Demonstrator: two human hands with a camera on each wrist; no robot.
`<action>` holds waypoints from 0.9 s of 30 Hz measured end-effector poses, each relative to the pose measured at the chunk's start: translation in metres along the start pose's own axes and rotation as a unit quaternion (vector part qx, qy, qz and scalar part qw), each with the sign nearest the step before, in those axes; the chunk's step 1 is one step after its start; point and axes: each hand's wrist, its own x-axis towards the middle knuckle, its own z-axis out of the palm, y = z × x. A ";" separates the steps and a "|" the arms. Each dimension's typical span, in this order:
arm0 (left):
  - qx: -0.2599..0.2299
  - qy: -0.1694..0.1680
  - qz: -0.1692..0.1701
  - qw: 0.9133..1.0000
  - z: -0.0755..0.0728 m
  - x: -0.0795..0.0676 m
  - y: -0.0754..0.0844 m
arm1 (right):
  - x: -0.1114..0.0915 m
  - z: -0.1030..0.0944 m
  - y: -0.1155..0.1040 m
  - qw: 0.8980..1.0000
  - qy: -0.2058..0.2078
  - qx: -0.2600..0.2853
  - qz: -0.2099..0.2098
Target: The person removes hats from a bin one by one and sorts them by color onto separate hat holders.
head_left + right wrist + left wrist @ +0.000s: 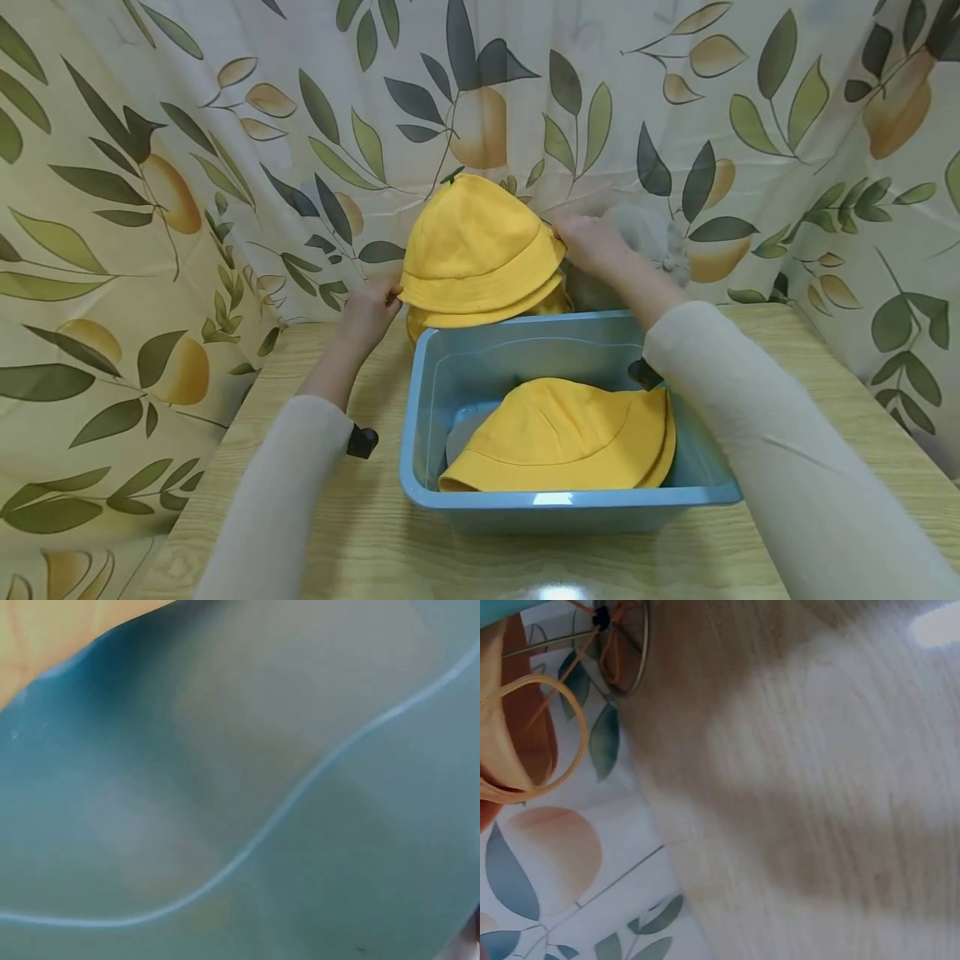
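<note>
Behind the bin, a yellow bucket hat [480, 242] with a small green stem on its crown is held upright by both hands. My left hand [367, 315] pinches the left edge of its brim, and my right hand [592, 243] grips the brim's right side. Just beneath it shows more yellow brim [468, 318]. A yellow hat brim [491, 727] with a thin elastic cord [583, 731] appears at the left of the left wrist view. Inside the blue plastic bin [435, 500] lies a folded yellow hat [555, 433], its brim doubled at the right.
A grey hat [648, 242] stands behind my right forearm, against the leaf-patterned curtain [330, 117]. Something grey and flat [465, 437] lies under the yellow hat in the bin. A wire frame [641, 652] with orange cord shows in the left wrist view. Everything stands on a wood-grain table [360, 517].
</note>
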 end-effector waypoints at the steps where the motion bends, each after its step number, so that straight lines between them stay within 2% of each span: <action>1: -0.003 0.005 0.001 1.000 0.001 -0.002 -0.001 | -0.001 0.002 0.000 1.000 -0.010 -0.009 -0.006; 8: -0.028 0.004 -0.027 0.999 0.007 -0.013 -0.003 | -0.004 0.011 -0.004 0.997 -0.036 -0.035 -0.058; 15: -0.016 -0.008 -0.014 1.000 0.007 -0.015 0.003 | -0.008 0.009 -0.005 0.996 -0.062 -0.021 -0.054; 23: -0.004 -0.036 -0.003 0.999 -0.008 -0.016 0.018 | -0.009 -0.009 -0.008 0.996 -0.067 -0.005 -0.061; 27: 0.001 -0.036 0.007 0.999 -0.019 -0.019 0.031 | -0.007 -0.022 -0.011 0.995 -0.083 0.008 -0.053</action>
